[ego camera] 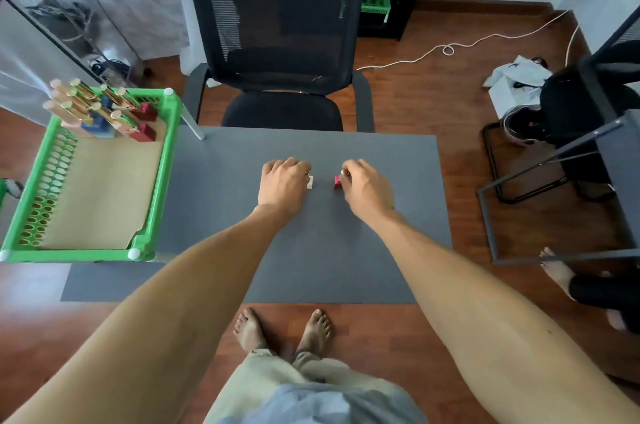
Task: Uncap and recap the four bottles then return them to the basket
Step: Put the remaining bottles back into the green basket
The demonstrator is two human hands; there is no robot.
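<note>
Both hands rest over small bottles in the middle of the grey table (311, 250). My left hand (284, 183) is closed over a white bottle (310, 182), of which only a corner shows. My right hand (365, 186) grips a red bottle (337, 182) from above; most of it is hidden under the fingers. The green basket (162, 177) stands at the table's left, lined with brown paper. In its far corner several more bottles (104, 112) stand upright, with red, blue and pale bodies and gold-trimmed caps.
A black mesh office chair (277, 42) faces the far side of the table. A dark metal frame (554, 181) and bags lie on the wooden floor to the right, with a white cable (450, 49) beyond. Another person's foot (557, 267) is at the right.
</note>
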